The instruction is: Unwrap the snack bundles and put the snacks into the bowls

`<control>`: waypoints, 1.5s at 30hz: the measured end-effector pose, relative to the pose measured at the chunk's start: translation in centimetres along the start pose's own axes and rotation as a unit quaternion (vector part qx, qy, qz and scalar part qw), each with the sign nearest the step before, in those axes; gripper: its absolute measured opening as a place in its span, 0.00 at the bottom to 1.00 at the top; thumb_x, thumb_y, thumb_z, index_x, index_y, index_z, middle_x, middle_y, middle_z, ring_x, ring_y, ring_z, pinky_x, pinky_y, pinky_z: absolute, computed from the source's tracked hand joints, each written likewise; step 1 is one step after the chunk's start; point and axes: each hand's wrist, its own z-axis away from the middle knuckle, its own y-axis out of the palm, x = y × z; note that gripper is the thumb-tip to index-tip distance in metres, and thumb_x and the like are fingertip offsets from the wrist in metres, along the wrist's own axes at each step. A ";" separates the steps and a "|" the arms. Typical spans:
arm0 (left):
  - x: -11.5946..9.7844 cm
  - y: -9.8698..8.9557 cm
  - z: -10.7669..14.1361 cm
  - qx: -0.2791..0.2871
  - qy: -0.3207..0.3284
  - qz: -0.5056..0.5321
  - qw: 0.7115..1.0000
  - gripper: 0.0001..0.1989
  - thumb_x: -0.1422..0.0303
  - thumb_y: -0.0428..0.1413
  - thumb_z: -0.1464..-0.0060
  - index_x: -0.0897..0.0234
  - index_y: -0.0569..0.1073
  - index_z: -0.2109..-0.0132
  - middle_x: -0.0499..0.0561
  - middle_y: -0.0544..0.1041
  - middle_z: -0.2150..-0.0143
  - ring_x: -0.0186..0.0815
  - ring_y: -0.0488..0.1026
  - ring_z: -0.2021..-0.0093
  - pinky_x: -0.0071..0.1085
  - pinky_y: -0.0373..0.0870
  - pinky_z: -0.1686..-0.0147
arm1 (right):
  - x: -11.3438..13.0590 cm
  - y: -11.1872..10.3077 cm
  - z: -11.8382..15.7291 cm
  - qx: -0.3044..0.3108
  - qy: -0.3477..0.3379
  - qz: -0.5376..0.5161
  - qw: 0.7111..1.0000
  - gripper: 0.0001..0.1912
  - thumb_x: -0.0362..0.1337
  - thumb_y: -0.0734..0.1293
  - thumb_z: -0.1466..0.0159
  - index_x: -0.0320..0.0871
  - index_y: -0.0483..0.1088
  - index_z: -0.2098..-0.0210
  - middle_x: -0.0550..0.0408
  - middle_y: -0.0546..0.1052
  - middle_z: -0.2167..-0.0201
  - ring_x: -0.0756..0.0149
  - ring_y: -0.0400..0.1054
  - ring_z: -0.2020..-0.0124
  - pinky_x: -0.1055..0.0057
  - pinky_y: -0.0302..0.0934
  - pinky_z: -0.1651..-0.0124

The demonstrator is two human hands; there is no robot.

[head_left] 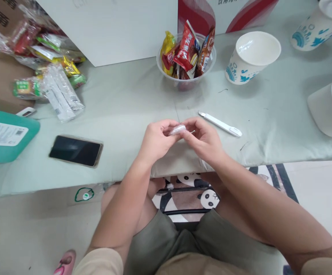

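Note:
Between my fingertips, over the front part of the table, is a small shiny clear-and-white item [178,130], perhaps wrapped in plastic; its exact kind is too small to tell. My left hand [158,140] pinches it from the left with fingers curled. From the right, my right hand [203,138] grips its other end between thumb and fingers. A white utility knife [221,124] lies just beyond and right of my right hand. Farther back stands a clear plastic bowl [186,78] holding several wrapped snacks [186,51], one in a bright red wrapper.
A black phone [76,150] lies at the left, beside a teal container [25,133]. Several snack packets [60,91] are heaped at the back left. White paper cups [253,57] stand at the right. A white box [111,30] stands behind.

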 end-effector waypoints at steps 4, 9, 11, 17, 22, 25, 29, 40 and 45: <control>0.0 0.9 0.1 0.019 0.003 0.020 1.000 0.26 0.56 0.76 0.60 0.64 0.82 0.56 0.52 0.85 0.61 0.38 0.81 0.61 0.30 0.77 0.61 | -0.1 -0.6 -0.6 -0.015 0.011 -0.028 0.999 0.16 0.51 0.70 0.36 0.44 0.71 0.65 0.54 0.78 0.68 0.66 0.71 0.66 0.68 0.64 0.63; 0.4 1.7 -0.5 -0.025 0.029 0.059 0.998 0.23 0.53 0.72 0.53 0.65 0.83 0.56 0.53 0.84 0.62 0.35 0.80 0.63 0.29 0.79 0.59 | 0.4 -0.5 -1.2 -0.053 -0.004 -0.062 0.997 0.12 0.46 0.69 0.37 0.44 0.69 0.69 0.56 0.75 0.71 0.67 0.69 0.69 0.67 0.64 0.63; 0.6 2.0 -0.8 -0.057 0.047 0.057 0.996 0.22 0.51 0.71 0.51 0.66 0.83 0.59 0.51 0.83 0.67 0.33 0.79 0.67 0.28 0.78 0.62 | 1.0 -0.3 -1.6 -0.054 -0.005 -0.108 0.993 0.11 0.45 0.68 0.37 0.45 0.67 0.70 0.58 0.73 0.73 0.67 0.69 0.71 0.67 0.64 0.64; -1.9 4.0 -3.1 -0.145 0.118 0.014 0.982 0.22 0.49 0.71 0.53 0.64 0.81 0.65 0.49 0.80 0.72 0.33 0.77 0.73 0.30 0.78 0.67 | 1.8 -1.9 -3.5 -0.181 0.037 -0.258 0.948 0.11 0.45 0.64 0.37 0.47 0.61 0.71 0.64 0.62 0.77 0.73 0.59 0.75 0.72 0.59 0.68; -8.8 8.6 -10.5 -0.144 0.281 -0.080 0.945 0.08 0.67 0.69 0.46 0.62 0.78 0.62 0.45 0.80 0.67 0.31 0.77 0.66 0.27 0.73 0.62 | 1.9 -3.2 -3.9 -0.244 0.069 -0.315 0.915 0.09 0.43 0.62 0.38 0.47 0.59 0.70 0.64 0.59 0.77 0.73 0.56 0.76 0.72 0.55 0.70; -12.2 12.0 -16.0 -0.081 0.283 -0.244 0.924 0.07 0.78 0.66 0.46 0.64 0.76 0.65 0.45 0.77 0.69 0.30 0.72 0.68 0.29 0.68 0.62 | 2.3 -3.7 -3.8 -0.255 0.058 -0.316 0.912 0.09 0.44 0.62 0.37 0.47 0.60 0.69 0.64 0.60 0.77 0.72 0.57 0.75 0.71 0.55 0.69; -13.8 15.0 -20.7 -0.018 0.244 -0.299 0.922 0.12 0.81 0.67 0.53 0.65 0.79 0.61 0.49 0.82 0.59 0.36 0.76 0.56 0.36 0.70 0.46 | 2.5 -4.5 -4.0 -0.268 0.039 -0.324 0.907 0.09 0.43 0.63 0.36 0.47 0.61 0.69 0.64 0.60 0.78 0.72 0.56 0.76 0.71 0.54 0.70; -7.1 9.3 -11.2 -0.035 0.225 -0.061 0.972 0.09 0.60 0.61 0.37 0.60 0.76 0.61 0.48 0.82 0.69 0.33 0.80 0.70 0.31 0.77 0.68 | 2.0 -4.3 -4.7 -0.225 0.024 -0.322 0.919 0.22 0.54 0.68 0.35 0.47 0.59 0.73 0.66 0.60 0.81 0.75 0.55 0.78 0.74 0.54 0.73; -3.9 5.3 -5.5 -0.093 0.165 -0.028 0.982 0.13 0.59 0.67 0.45 0.59 0.76 0.57 0.48 0.83 0.68 0.35 0.81 0.69 0.32 0.79 0.66 | 1.7 -2.1 -4.0 -0.162 0.054 -0.298 0.939 0.26 0.62 0.65 0.35 0.46 0.63 0.72 0.64 0.66 0.82 0.76 0.61 0.81 0.75 0.57 0.76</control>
